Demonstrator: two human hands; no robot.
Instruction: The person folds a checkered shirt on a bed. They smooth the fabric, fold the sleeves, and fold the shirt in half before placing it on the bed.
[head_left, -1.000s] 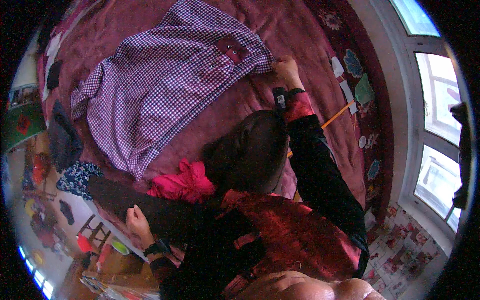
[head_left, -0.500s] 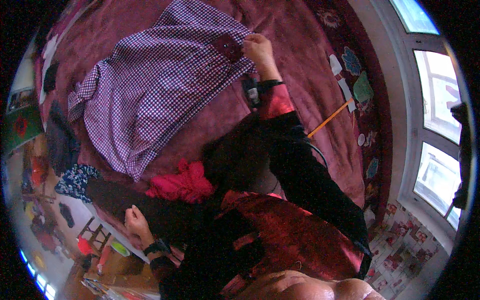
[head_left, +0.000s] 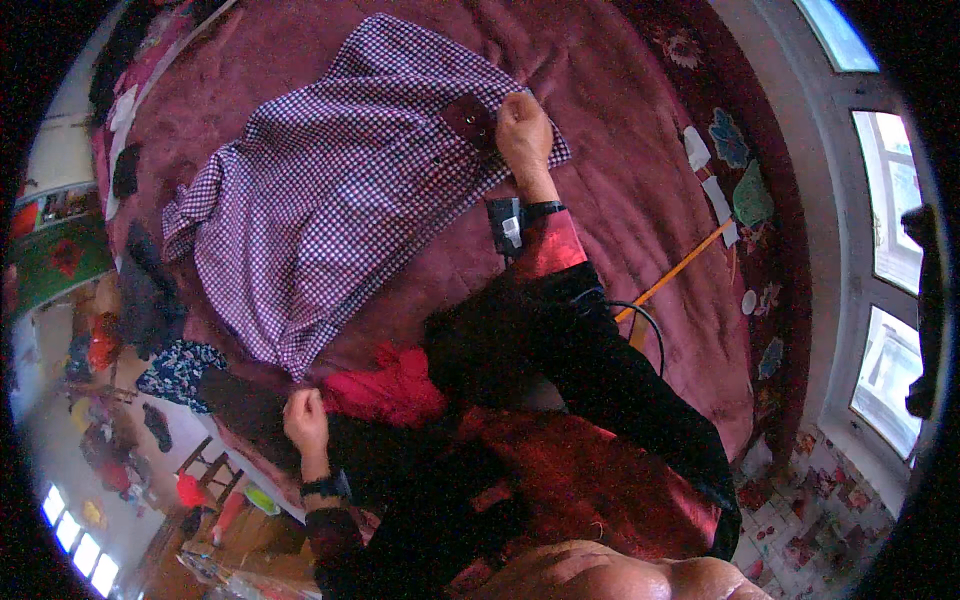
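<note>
Shirt (head_left: 330, 180) straightening, I judge: right hand (head_left: 524, 132) curled over its edge, left hand (head_left: 307, 418) near its corner; I can't tell if either grip holds cloth; next wants firm pinches.

Bright windows (head_left: 893, 195) with pale frames line the right wall (head_left: 822, 290) beside a bed spread with a mauve blanket (head_left: 625, 125).

One left hand (head_left: 306, 420) and one right hand (head_left: 524, 135) are counted, with two dark wristbands (head_left: 322, 487) worn, one to each. One checked garment (head_left: 310, 180), one pink cloth (head_left: 390, 388), one floral cloth (head_left: 182, 375), one orange strip (head_left: 680, 270) and one plum bedspread (head_left: 645, 180) are seen. Three window panes (head_left: 890, 195) can be counted.
</note>
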